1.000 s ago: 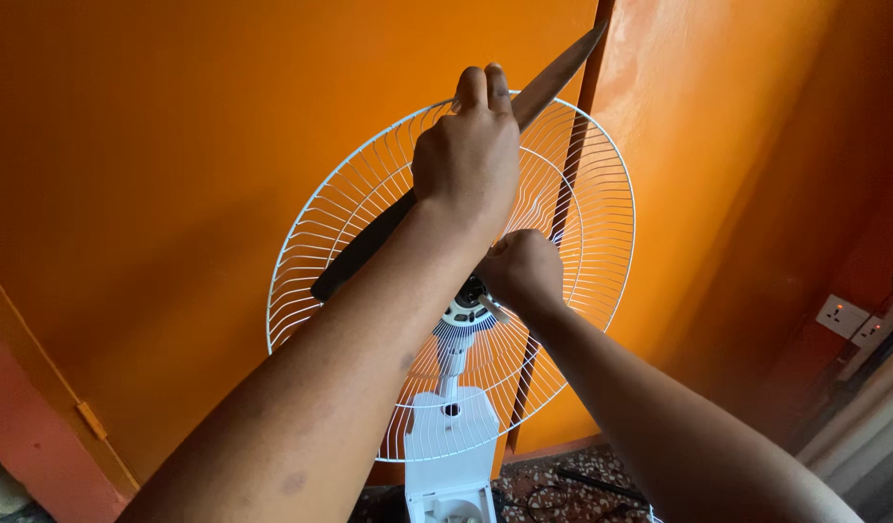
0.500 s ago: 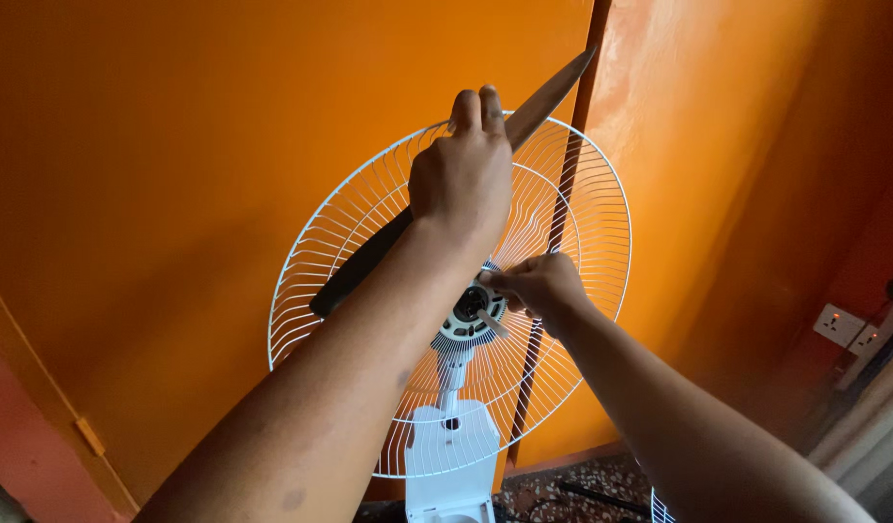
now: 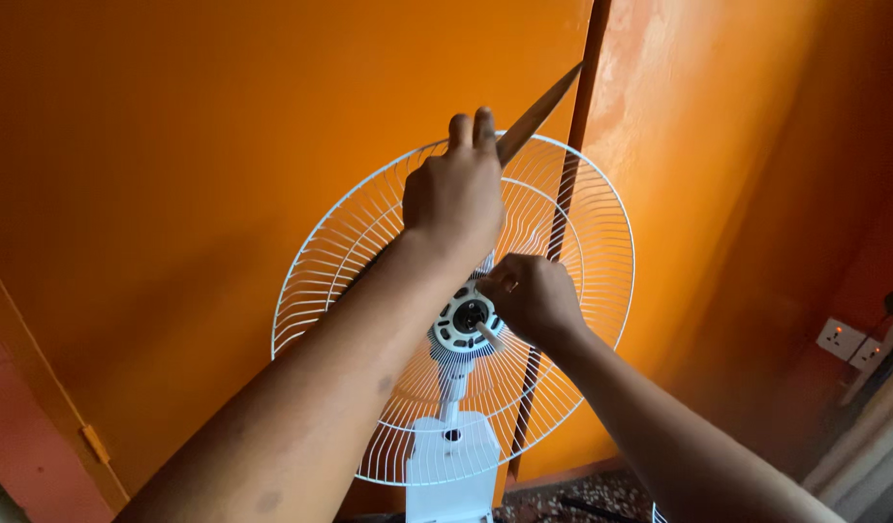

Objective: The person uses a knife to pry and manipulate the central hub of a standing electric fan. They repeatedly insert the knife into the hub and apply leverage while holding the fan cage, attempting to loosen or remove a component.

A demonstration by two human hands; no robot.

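Your left hand [image 3: 454,199] is closed in a fist around a long brown blade [image 3: 536,108], which runs from about 1 o'clock above your knuckles down toward 7 o'clock behind your forearm, lying across the front of the white wire grille [image 3: 601,232]. Your right hand [image 3: 531,300] sits just at 3 o'clock of the hub [image 3: 463,318], fingers curled narrow and pinched at the short shaft [image 3: 488,334] that sticks out of the hub's dark centre; whether they grip anything small there you cannot tell. The hub is at the middle of the grille, with the grey motor neck below it at 6 o'clock and the white stand [image 3: 453,465] under that. A dark vertical pipe [image 3: 584,107] runs down the orange wall [image 3: 175,174] behind the grille. At 4 o'clock, well apart from your hands, wall sockets [image 3: 850,342] show on the side wall
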